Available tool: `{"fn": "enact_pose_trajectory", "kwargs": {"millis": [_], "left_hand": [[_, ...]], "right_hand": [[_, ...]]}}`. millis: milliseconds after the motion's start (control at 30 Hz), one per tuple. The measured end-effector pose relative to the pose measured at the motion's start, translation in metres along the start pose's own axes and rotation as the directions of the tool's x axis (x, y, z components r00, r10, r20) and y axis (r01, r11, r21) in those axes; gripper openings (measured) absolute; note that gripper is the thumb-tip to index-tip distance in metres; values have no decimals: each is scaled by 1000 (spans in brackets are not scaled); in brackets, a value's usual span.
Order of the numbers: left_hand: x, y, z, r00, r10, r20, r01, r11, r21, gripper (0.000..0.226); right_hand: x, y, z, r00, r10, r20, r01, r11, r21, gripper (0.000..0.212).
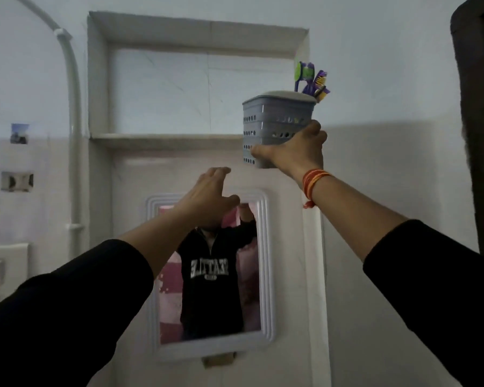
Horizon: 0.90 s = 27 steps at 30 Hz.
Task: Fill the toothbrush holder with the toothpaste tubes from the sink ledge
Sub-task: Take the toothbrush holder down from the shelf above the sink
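Note:
A grey perforated toothbrush holder (271, 121) is held up in the air at the right end of a wall niche. My right hand (296, 150) grips it from below and from its right side. Purple, green and yellow toothbrushes (310, 79) stick out of its top. My left hand (210, 191) is raised below and left of the holder, fingers apart, holding nothing and not touching it. No toothpaste tubes or sink ledge are in view.
The recessed wall niche has a shelf (162, 136) at its bottom edge. A white-framed mirror (210, 275) hangs below, showing a person in a dark top. A white pipe (73, 107) runs down the left wall. A dark door frame (478, 121) stands at right.

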<state>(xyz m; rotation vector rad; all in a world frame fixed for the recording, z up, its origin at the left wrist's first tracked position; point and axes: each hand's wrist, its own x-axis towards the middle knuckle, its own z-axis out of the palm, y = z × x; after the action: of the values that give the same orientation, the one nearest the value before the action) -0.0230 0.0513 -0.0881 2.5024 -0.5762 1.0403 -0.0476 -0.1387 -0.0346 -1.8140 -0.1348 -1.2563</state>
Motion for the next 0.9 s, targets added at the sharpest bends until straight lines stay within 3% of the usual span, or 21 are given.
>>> {"fn": "enact_pose_trajectory", "kwargs": {"millis": [233,467,667,900], "left_hand": [[-112,-20,38,988,-44,146,61,991,-116,70],[-206,-60,117,930,-203,308,259,954,-154,73],[-277,-96,200,824,-312,473,368,929,-28,62],[-316,-147,293,598,-438,671,456,875,165,43]], "right_hand": [[-133,52,13,990,114,83,-112,993,-27,119],[-264,148,38,950,269,158,-264,963,-52,130],[-373,249,62,862,464,206,-452,886,-104,131],[-462,347,68,772,584,251,-554,812,-183,126]]}}
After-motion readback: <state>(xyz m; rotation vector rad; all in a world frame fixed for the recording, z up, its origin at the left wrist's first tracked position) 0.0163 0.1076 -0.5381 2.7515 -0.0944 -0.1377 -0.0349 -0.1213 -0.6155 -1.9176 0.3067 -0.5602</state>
